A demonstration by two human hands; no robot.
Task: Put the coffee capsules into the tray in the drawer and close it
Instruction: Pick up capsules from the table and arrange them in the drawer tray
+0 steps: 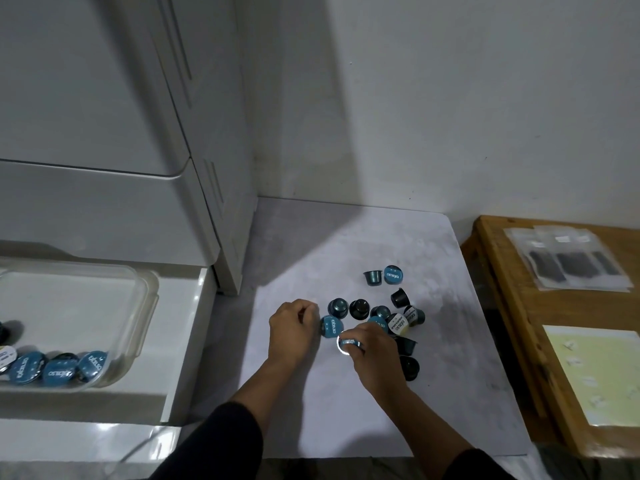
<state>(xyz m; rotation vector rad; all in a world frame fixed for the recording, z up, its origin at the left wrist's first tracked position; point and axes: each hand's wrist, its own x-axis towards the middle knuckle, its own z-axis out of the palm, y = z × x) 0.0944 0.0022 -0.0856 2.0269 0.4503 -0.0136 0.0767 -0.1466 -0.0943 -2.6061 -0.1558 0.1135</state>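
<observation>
Blue capsule (331, 326) lies just right of the curled left hand (293, 332); right hand (372, 351) pinches another capsule (348, 344); tray (138, 306) sits far left.

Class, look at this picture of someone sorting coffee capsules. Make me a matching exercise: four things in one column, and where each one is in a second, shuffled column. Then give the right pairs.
Column one:
1. clear plastic tray
2. right hand
3. wooden table
4. left hand

Column two:
A. at the right edge of the view, with packets lying on it
B. inside the open white drawer, with several capsules in it
C. holding a capsule in its grip above the white sheet
D. fingers curled beside a blue-lidded capsule at the left of the pile

Pairs: 1-B, 2-C, 3-A, 4-D
</observation>
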